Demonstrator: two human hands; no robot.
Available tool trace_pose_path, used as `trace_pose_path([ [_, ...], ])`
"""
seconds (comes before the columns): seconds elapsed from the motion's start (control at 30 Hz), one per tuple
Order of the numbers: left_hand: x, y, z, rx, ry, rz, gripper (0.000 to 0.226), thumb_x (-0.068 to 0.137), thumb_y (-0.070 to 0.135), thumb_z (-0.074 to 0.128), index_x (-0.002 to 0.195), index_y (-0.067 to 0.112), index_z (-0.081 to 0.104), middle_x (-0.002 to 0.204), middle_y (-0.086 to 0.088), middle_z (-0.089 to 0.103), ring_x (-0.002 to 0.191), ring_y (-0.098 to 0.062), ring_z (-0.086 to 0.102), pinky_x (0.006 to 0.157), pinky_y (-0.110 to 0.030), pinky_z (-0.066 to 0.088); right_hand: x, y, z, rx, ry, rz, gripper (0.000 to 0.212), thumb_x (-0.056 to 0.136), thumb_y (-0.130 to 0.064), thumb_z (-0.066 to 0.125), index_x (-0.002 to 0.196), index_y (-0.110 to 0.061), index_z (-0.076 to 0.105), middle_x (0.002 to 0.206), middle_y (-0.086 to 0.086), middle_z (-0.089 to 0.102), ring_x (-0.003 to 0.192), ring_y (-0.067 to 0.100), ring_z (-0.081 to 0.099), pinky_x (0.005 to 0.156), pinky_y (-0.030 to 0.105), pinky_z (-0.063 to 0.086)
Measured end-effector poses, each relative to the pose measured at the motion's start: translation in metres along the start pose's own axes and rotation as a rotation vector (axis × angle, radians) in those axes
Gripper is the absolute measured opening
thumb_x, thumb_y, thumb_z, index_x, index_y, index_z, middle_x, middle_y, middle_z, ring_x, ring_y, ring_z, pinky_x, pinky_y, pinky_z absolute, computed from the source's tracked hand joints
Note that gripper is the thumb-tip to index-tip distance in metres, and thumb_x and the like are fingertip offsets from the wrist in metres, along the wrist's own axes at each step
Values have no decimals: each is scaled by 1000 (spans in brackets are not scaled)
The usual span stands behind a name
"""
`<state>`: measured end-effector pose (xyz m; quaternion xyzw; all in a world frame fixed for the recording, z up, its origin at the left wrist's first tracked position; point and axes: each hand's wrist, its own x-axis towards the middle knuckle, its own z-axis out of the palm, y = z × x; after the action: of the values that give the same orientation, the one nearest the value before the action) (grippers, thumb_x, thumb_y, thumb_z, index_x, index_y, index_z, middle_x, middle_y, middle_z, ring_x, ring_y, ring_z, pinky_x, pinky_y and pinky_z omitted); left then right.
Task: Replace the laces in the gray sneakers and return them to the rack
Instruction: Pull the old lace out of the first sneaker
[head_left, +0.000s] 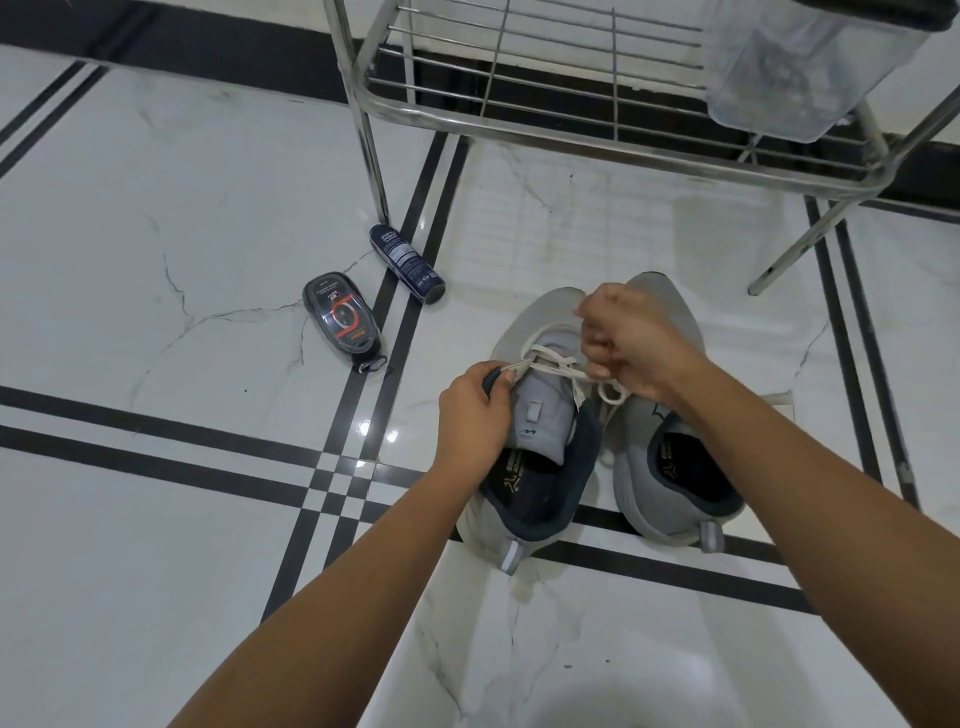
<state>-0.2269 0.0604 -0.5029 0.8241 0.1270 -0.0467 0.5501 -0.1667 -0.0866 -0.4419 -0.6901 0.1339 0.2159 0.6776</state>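
Two gray sneakers stand side by side on the white marble floor, toes pointing away from me. On the left sneaker (540, 415) a cream lace (558, 366) runs across the eyelets over the raised tongue. My left hand (475, 410) grips the sneaker's left eyelet edge and pinches the lace there. My right hand (631, 345) is curled above the lacing and pinches the lace's other part. The right sneaker (670, 467) lies partly under my right wrist, with a loose bunch of cream lace at its throat.
A steel wire shoe rack (597, 135) stands just beyond the sneakers, with a clear plastic container (800, 62) on its right end. A dark spray can (408, 265) and a shoe-polish sponge case (345, 322) lie on the floor to the left.
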Motion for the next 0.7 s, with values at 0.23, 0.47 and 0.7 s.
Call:
trace_pose_path([
  [0.23,1,0,0,5,15,-5,25,95,20,51,112,8,64,107,-8,67,93,-14,58,73,-10,36,2,8,12,-1361,-139,-228,17,90,-28,59,98,-13,63,104,4,49,98,21,52,79,30,40],
  [0.47,0,2,-1,17,-2,-4,27,96,20,50,116,8,62,112,-9,66,103,-19,59,78,-11,38,-3,1,-1,191,-2,15,26,96,-10,46,71,-14,40,48,-1,42,36,11,39,43,27,44],
  [0.7,0,4,-2,10,7,-16,26,96,19,50,115,7,62,112,-9,66,93,-9,54,73,-7,36,6,-12,-38,-1259,267,-171,19,86,-29,65,83,-11,60,92,10,61,80,23,54,65,30,41],
])
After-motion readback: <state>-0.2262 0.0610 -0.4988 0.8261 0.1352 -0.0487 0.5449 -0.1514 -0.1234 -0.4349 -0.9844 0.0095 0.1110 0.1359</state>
